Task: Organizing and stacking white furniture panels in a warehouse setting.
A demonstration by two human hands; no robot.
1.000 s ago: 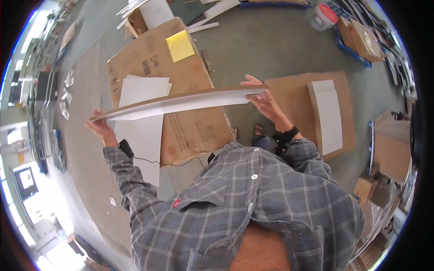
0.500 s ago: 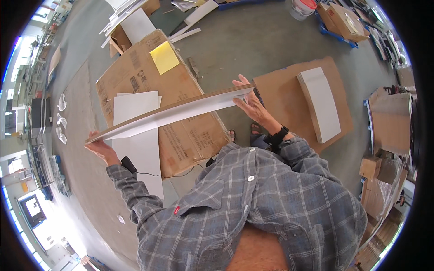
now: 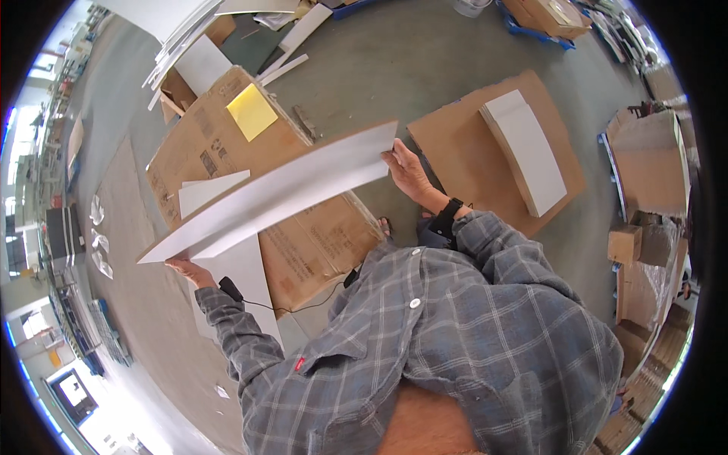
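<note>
White panel (image 3: pixel 280 193): lifted in front of the person, tilted, its long white face in view; it hides the middle of the printed cardboard. Whether it is one layer or several cannot be told.
Printed cardboard (image 3: pixel 322 239): a wide brown piece with dark markings on the grey floor (image 3: pixel 364 83), to the left.
Plain cardboard (image 3: pixel 455 148): a brown piece lying on the floor to the right, apart from the printed one.
White sheets (image 3: pixel 236 282): on the printed cardboard, partly behind the panel, reaching past its near edge.
White stack (image 3: pixel 525 152): long, layered, on the plain cardboard's right part.
Yellow sheet (image 3: pixel 252 112): flat on the far part of the printed cardboard.
Right hand (image 3: pixel 409 173): closed on the panel's right end, thumb on the white face, other fingers mostly hidden.
Left hand (image 3: pixel 191 273): gripping the lower edge near the left end, fingers partly hidden.
Black band (image 3: pixel 446 218): around the right wrist.
</note>
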